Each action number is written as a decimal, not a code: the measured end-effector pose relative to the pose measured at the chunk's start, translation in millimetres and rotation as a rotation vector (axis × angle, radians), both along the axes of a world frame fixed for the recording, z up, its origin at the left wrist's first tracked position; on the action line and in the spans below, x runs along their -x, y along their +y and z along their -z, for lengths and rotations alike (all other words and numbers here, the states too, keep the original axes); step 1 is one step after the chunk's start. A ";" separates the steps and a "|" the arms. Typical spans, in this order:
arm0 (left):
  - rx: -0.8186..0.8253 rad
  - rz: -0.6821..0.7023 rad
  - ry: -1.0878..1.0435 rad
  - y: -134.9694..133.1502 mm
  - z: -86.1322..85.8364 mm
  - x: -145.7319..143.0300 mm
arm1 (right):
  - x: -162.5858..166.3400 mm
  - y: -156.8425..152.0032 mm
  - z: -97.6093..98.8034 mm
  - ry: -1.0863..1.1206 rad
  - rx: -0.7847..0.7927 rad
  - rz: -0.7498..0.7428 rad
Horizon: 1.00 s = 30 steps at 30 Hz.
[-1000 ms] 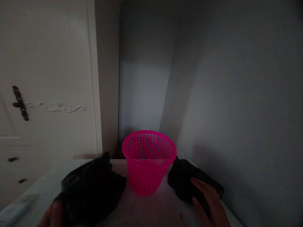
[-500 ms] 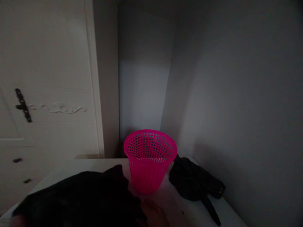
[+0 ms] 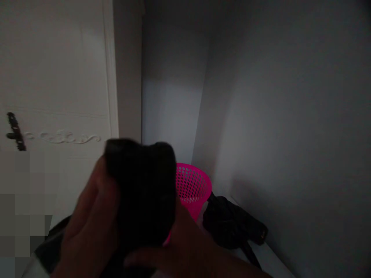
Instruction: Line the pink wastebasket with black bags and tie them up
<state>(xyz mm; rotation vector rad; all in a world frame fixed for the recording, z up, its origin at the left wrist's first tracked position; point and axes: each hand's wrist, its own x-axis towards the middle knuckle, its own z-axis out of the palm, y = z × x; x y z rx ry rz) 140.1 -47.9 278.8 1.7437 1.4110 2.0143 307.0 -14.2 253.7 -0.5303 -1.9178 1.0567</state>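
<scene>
Both my hands are around a soft-looking black bundle (image 3: 142, 193), raised in front of me; in this dim, blurred view I cannot tell whether it is cloth or plastic. My left hand (image 3: 92, 216) grips its left side with the fingers bent. On its right side is my right hand (image 3: 182, 239), its thumb stretched across the lower part. Partly covered behind the bundle, a pink perforated plastic basket (image 3: 194, 185) stands upright. More dark material (image 3: 55, 247) shows at the lower left, beside my left hand.
A crumpled black item with a strap-like end (image 3: 232, 224) lies on the white tabletop (image 3: 275, 258) to the right of the basket. Grey walls (image 3: 261, 116) meet behind it. To the left stands a white cupboard (image 3: 58, 77) with a dark handle (image 3: 16, 131).
The black material lay spread low across the table; now a compact black bundle is held up between both hands, covering the basket's left part. The view has turned slightly right.
</scene>
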 end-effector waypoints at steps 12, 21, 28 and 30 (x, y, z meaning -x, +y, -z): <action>-0.115 -0.114 -0.233 98.3 -29.0 12.3 | -49.7 127.8 -80.9 0.635 0.236 0.394; 0.410 0.468 -0.459 167.1 8.7 4.5 | -95.2 131.6 -24.9 0.326 0.472 0.360; 0.383 0.681 -0.129 159.3 14.2 10.3 | -128.9 155.6 -8.4 0.480 0.563 0.724; 0.350 0.695 -0.027 155.9 13.5 15.4 | -134.3 162.4 0.2 0.536 0.531 0.691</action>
